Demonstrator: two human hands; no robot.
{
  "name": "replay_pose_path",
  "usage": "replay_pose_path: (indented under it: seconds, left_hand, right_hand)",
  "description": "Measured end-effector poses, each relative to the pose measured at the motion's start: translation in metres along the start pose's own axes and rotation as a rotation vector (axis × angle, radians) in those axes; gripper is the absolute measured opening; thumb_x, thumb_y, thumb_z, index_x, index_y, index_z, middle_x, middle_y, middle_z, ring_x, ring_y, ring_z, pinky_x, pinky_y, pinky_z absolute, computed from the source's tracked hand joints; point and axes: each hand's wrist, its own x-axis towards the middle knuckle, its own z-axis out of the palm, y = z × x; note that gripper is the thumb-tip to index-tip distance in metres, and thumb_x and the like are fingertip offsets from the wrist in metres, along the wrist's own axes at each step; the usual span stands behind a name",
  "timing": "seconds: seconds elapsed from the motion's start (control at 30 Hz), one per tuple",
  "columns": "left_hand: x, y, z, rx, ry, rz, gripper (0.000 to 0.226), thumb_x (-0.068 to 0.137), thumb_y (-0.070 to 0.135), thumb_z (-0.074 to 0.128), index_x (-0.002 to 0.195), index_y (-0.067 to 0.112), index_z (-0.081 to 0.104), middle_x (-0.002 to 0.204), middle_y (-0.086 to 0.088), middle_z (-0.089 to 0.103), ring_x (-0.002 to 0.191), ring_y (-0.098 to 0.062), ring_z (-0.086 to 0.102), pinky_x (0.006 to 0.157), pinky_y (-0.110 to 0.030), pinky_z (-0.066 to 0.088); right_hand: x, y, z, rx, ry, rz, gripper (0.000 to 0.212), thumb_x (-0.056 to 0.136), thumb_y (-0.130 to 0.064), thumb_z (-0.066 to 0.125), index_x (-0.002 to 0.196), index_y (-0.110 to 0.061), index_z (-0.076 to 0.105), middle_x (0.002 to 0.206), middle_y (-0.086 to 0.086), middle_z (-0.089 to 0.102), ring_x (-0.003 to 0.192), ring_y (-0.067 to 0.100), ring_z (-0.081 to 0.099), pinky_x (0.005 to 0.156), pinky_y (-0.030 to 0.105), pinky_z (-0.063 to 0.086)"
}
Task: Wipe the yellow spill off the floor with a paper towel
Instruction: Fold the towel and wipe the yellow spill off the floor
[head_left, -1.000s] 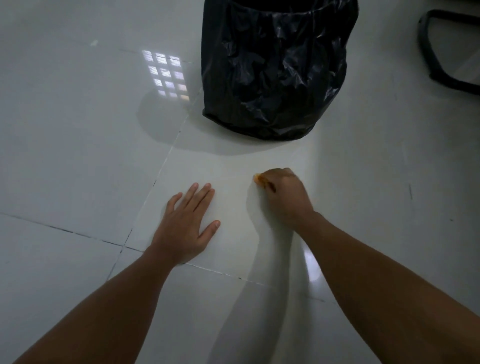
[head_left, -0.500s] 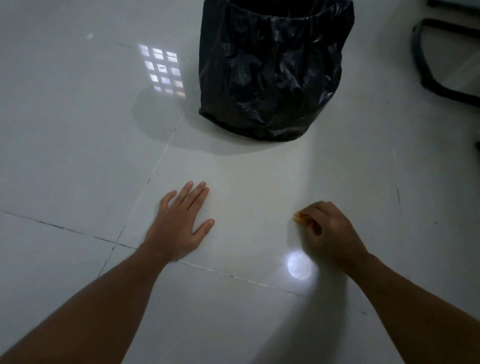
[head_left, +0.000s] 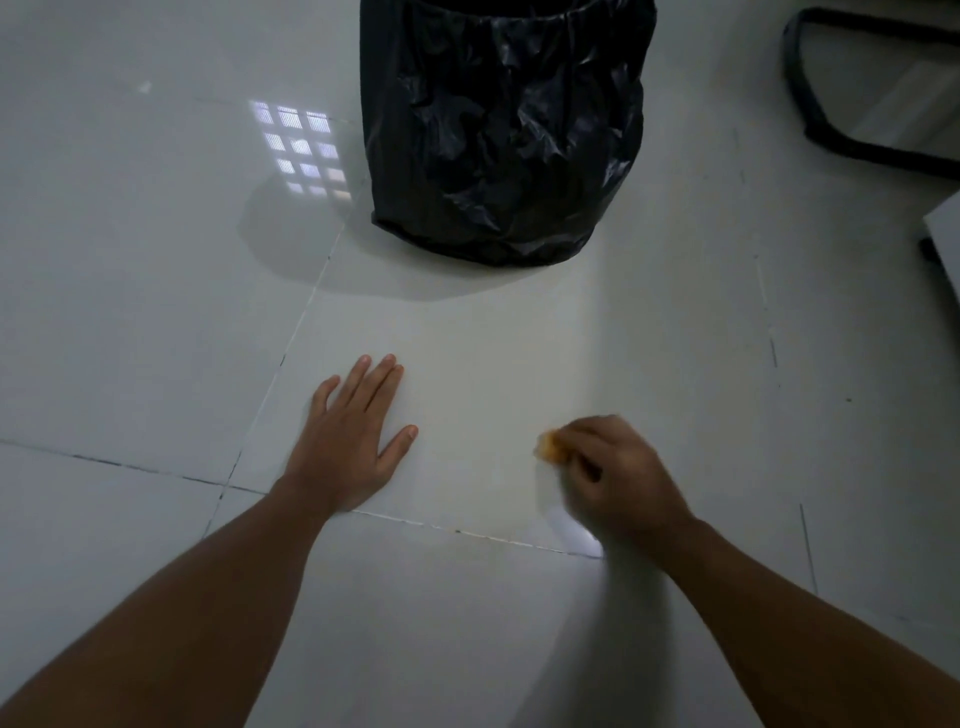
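Change: right hand sits lower on its tile than a second ago, when it was up near the bin's base; against half a second ago it holds much the same spot, though blurred. Left hand has not shifted.
Left hand: flat on the floor, palm down, fingers straight and close together, thumb spread toward 3 o'clock. It holds nothing.
Right hand: at 3 o'clock from the left hand, well apart from it, knuckles up, fingers curled tight around a wad.
Paper towel: only a small crumpled end shows, stained orange-yellow, poking out of the fist toward 9 o'clock and down at the floor.
Yellow spill: no clear puddle can be made out on the pale tile; the only yellow seen is on the towel.
Bin: black, lined with a glossy black bag, standing at 12 o'clock from the hands, well apart.
Floor detail: glossy white tiles with dark grout lines; a bright glare spot lies just under the right wrist.
Far corner: a dark curved frame at 2 o'clock; what it belongs to cannot be told.
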Motion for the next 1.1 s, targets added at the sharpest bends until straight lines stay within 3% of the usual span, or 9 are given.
replay_pose_path:
  seconds: [0.03,0.1,0.2,0.3,0.5,0.67,0.8,0.9,1.1]
  left_hand:
    - [0.000,0.000,0.000,0.001,0.002,0.000,0.073,0.097,0.055,0.030,0.157,0.014,0.028,0.166,-0.001,0.026,0.155,-0.023,0.018,0.120,-0.050,0.022]
    - [0.000,0.000,0.001,-0.006,0.002,0.002,0.073,0.097,0.055,0.030,0.157,0.014,0.027,0.166,-0.001,0.025,0.155,-0.024,0.017,0.120,-0.050,0.022]
    - [0.002,-0.001,0.002,-0.017,0.007,0.009,0.073,0.097,0.055,0.030,0.156,0.013,0.028,0.166,-0.002,0.026,0.155,-0.025,0.016,0.121,-0.050,0.021]
    - [0.001,-0.001,0.003,-0.018,0.009,0.018,0.074,0.097,0.055,0.030,0.156,0.012,0.028,0.165,-0.003,0.026,0.155,-0.027,0.016,0.122,-0.051,0.020]
    - [0.001,-0.001,0.003,-0.031,0.014,0.018,0.073,0.097,0.055,0.032,0.156,0.012,0.029,0.165,-0.002,0.026,0.155,-0.026,0.016,0.123,-0.051,0.020]
    - [0.001,-0.001,0.002,-0.031,0.014,0.015,0.073,0.097,0.056,0.030,0.156,0.014,0.028,0.166,-0.001,0.025,0.155,-0.025,0.015,0.123,-0.049,0.020]
    - [0.000,-0.001,0.001,-0.029,0.006,0.016,0.073,0.097,0.056,0.030,0.156,0.013,0.028,0.165,-0.002,0.026,0.155,-0.026,0.016,0.123,-0.049,0.020]
    - [0.001,-0.001,0.000,-0.027,-0.005,0.019,0.073,0.097,0.056,0.029,0.156,0.013,0.027,0.166,-0.002,0.025,0.155,-0.025,0.015,0.124,-0.048,0.018]
    - [0.002,0.000,-0.002,-0.043,-0.040,0.008,0.074,0.097,0.056,0.026,0.157,0.012,0.027,0.166,-0.003,0.024,0.155,-0.026,0.014,0.124,-0.050,0.017]
  right_hand:
    - [-0.002,0.007,-0.005,-0.023,0.066,0.084,0.025,0.076,0.003,0.068,0.097,-0.008,0.075,0.094,0.004,0.067,0.086,0.021,0.060,0.078,0.033,0.051]
    - [-0.014,0.012,-0.010,-0.052,0.070,0.062,0.017,0.076,0.003,0.068,0.091,-0.005,0.072,0.084,0.004,0.059,0.077,0.020,0.054,0.068,0.037,0.049]
    - [-0.024,-0.007,-0.003,0.002,-0.100,-0.151,0.017,0.077,-0.001,0.064,0.092,-0.006,0.070,0.084,0.008,0.057,0.074,0.024,0.052,0.064,0.036,0.048]
    - [0.000,-0.029,0.020,0.052,-0.240,-0.231,0.019,0.081,-0.006,0.061,0.098,-0.008,0.070,0.089,0.007,0.061,0.079,0.024,0.056,0.065,0.034,0.048]
    - [0.045,-0.008,0.013,-0.005,-0.013,0.059,0.024,0.081,-0.007,0.064,0.101,-0.017,0.073,0.094,-0.003,0.066,0.088,0.016,0.054,0.077,0.029,0.048]
    - [0.037,0.004,0.000,0.041,0.067,0.222,0.030,0.083,-0.010,0.066,0.111,-0.021,0.071,0.100,-0.009,0.069,0.093,0.009,0.055,0.083,0.005,0.037]
    - [0.043,-0.002,0.004,0.084,0.088,0.229,0.022,0.086,-0.024,0.073,0.107,-0.018,0.074,0.100,-0.008,0.071,0.092,0.007,0.060,0.088,0.018,0.049]
    - [0.044,-0.006,0.005,0.126,0.091,0.237,0.025,0.085,-0.031,0.074,0.105,-0.016,0.076,0.097,-0.009,0.071,0.090,0.006,0.062,0.087,0.017,0.049]
    - [0.047,-0.007,0.007,0.126,0.100,0.258,0.018,0.083,-0.026,0.077,0.098,-0.016,0.076,0.090,-0.008,0.070,0.079,0.002,0.061,0.076,0.009,0.048]
